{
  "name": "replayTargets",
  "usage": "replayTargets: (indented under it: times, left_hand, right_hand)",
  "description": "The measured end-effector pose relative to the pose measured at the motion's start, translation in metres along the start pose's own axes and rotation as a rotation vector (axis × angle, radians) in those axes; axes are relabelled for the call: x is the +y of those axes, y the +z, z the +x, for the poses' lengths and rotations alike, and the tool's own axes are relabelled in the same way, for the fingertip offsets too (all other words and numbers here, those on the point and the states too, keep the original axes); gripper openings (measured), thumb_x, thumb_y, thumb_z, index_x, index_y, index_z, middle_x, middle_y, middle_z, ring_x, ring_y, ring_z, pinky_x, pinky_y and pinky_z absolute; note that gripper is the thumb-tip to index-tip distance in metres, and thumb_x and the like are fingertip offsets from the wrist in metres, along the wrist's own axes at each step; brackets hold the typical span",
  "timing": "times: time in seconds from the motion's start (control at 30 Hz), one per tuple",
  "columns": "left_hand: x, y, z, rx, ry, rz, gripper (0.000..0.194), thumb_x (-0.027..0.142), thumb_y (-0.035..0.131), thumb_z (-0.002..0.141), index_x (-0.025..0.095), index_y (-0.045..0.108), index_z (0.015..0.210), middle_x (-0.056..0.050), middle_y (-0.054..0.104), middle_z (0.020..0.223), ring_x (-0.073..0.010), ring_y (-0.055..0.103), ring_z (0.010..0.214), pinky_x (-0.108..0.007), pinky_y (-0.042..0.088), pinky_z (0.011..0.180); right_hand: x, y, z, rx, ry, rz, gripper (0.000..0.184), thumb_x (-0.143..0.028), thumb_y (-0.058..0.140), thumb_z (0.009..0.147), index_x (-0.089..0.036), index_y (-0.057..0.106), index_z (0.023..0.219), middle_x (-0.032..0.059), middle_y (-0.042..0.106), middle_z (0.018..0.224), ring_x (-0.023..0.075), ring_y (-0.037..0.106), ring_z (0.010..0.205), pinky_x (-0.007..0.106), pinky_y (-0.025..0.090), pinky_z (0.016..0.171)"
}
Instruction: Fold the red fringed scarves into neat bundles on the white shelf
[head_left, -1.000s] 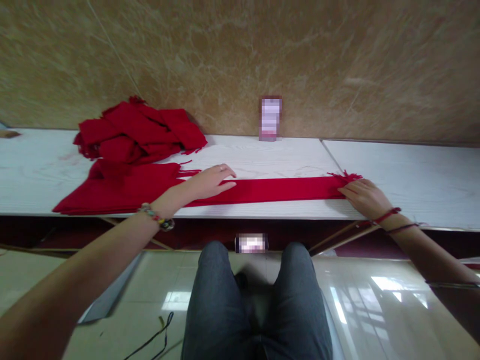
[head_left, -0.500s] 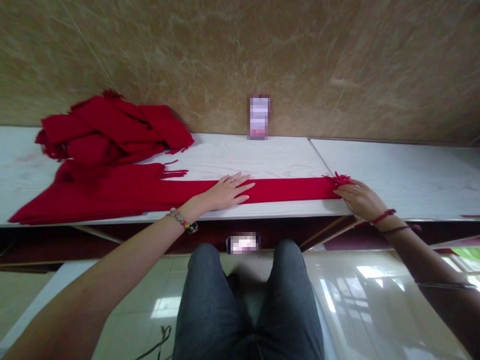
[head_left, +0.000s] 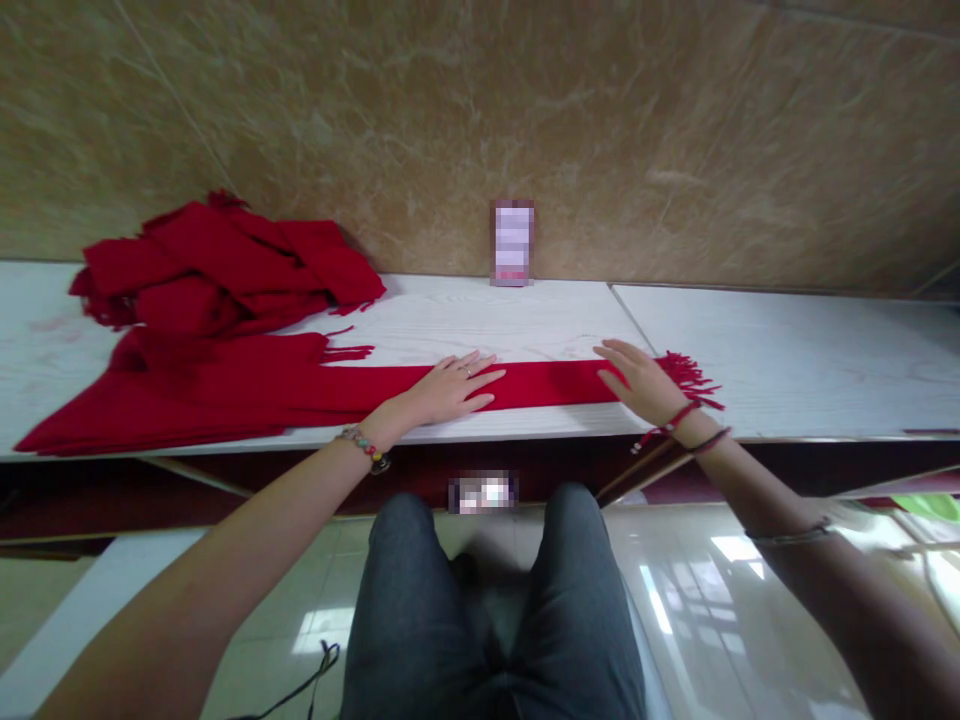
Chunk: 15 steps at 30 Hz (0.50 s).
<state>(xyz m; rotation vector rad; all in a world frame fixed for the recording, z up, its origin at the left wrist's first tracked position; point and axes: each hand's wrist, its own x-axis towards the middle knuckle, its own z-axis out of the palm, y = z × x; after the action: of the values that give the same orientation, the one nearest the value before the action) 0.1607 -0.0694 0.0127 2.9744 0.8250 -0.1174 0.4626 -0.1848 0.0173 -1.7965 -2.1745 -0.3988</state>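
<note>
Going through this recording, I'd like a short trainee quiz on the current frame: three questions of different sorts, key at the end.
1. Multiple choice: which is nearer the wall?
A) the flat red strip
B) the crumpled red heap

2. True or false: the left hand lies on the strip with its fingers spread.

3. Fill in the blank: the bracelet with coloured beads is on the ____ arm.

Key: 1. B; 2. true; 3. left
</note>
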Motion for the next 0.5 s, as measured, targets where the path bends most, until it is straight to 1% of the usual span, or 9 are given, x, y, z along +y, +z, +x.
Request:
replayTargets:
  times: [0.07, 0.1, 0.17, 0.2, 0.27, 0.37, 0.43, 0.5]
  left_hand:
    - [0.001, -0.001, -0.001, 0.001, -0.001, 0.0, 0.051, 0.043, 0.027, 0.097, 0.027, 0.026, 0.145, -0.003, 0.017, 0.154, -0.0238, 0.014, 0.141, -0.041, 0.014, 0.111]
    - [0.001, -0.001, -0.001, 0.002, 0.001, -0.001, 0.051, 0.044, 0.028, 0.097, 0.027, 0.026, 0.145, -0.003, 0.017, 0.154, -0.0236, 0.014, 0.141, -0.04, 0.014, 0.111]
    - [0.002, -0.002, -0.002, 0.002, 0.005, -0.004, 0.051, 0.044, 0.028, 0.097, 0.028, 0.026, 0.145, -0.003, 0.018, 0.153, -0.023, 0.014, 0.141, -0.04, 0.013, 0.111]
    - [0.002, -0.002, -0.002, 0.0, 0.005, -0.005, 0.051, 0.045, 0.028, 0.097, 0.028, 0.026, 0.145, -0.002, 0.018, 0.153, -0.0227, 0.014, 0.141, -0.04, 0.013, 0.111]
    - [0.002, -0.002, -0.002, 0.001, 0.001, -0.009, 0.051, 0.045, 0.028, 0.097, 0.028, 0.026, 0.145, -0.002, 0.018, 0.153, -0.0227, 0.014, 0.141, -0.04, 0.013, 0.111]
    - [0.001, 0.0, -0.001, 0.012, 0.004, -0.014, 0.052, 0.045, 0.028, 0.097, 0.028, 0.026, 0.145, -0.002, 0.018, 0.153, -0.0234, 0.015, 0.141, -0.041, 0.014, 0.111]
    - [0.0, 0.002, 0.001, 0.021, 0.004, -0.008, 0.051, 0.045, 0.028, 0.097, 0.028, 0.026, 0.145, -0.002, 0.018, 0.153, -0.0233, 0.015, 0.141, -0.041, 0.014, 0.111]
    - [-0.001, 0.004, 0.002, 0.026, 0.002, 0.001, 0.051, 0.045, 0.028, 0.096, 0.029, 0.026, 0.145, -0.001, 0.018, 0.153, -0.0228, 0.016, 0.141, -0.04, 0.014, 0.111]
  right_hand:
    - [-0.019, 0.02, 0.009, -0.12, -0.029, 0.051, 0.045, -0.034, 0.036, 0.091, -0.022, 0.049, 0.132, 0.0118, 0.049, 0.137, 0.0268, 0.043, 0.127, 0.049, 0.04, 0.1]
    - [-0.023, 0.027, 0.011, -0.183, -0.026, 0.055, 0.046, -0.035, 0.033, 0.092, -0.024, 0.046, 0.134, 0.0103, 0.046, 0.14, 0.0272, 0.04, 0.129, 0.051, 0.038, 0.1]
    - [-0.021, 0.035, 0.009, -0.276, 0.007, 0.038, 0.047, -0.035, 0.027, 0.094, -0.027, 0.042, 0.138, 0.0088, 0.041, 0.144, 0.0277, 0.037, 0.132, 0.055, 0.036, 0.101]
    - [-0.015, 0.035, 0.005, -0.301, 0.036, 0.023, 0.048, -0.035, 0.024, 0.094, -0.027, 0.04, 0.139, 0.0087, 0.039, 0.145, 0.0277, 0.036, 0.132, 0.057, 0.035, 0.101]
    - [0.006, 0.032, -0.005, -0.325, 0.116, -0.019, 0.05, -0.035, 0.021, 0.095, -0.026, 0.036, 0.141, 0.0088, 0.037, 0.146, 0.0279, 0.033, 0.134, 0.058, 0.033, 0.102]
    - [0.045, 0.023, -0.024, -0.379, 0.27, -0.085, 0.051, -0.036, 0.02, 0.095, -0.025, 0.034, 0.143, 0.0093, 0.034, 0.148, 0.0263, 0.03, 0.136, 0.054, 0.031, 0.105]
    - [0.068, 0.017, -0.036, -0.407, 0.394, -0.106, 0.052, -0.035, 0.02, 0.095, -0.022, 0.034, 0.143, 0.01, 0.032, 0.148, 0.025, 0.029, 0.136, 0.052, 0.029, 0.107]
    - [0.086, 0.012, -0.045, -0.414, 0.496, -0.11, 0.052, -0.034, 0.02, 0.094, -0.02, 0.035, 0.142, 0.0108, 0.033, 0.148, 0.0264, 0.03, 0.136, 0.056, 0.031, 0.105]
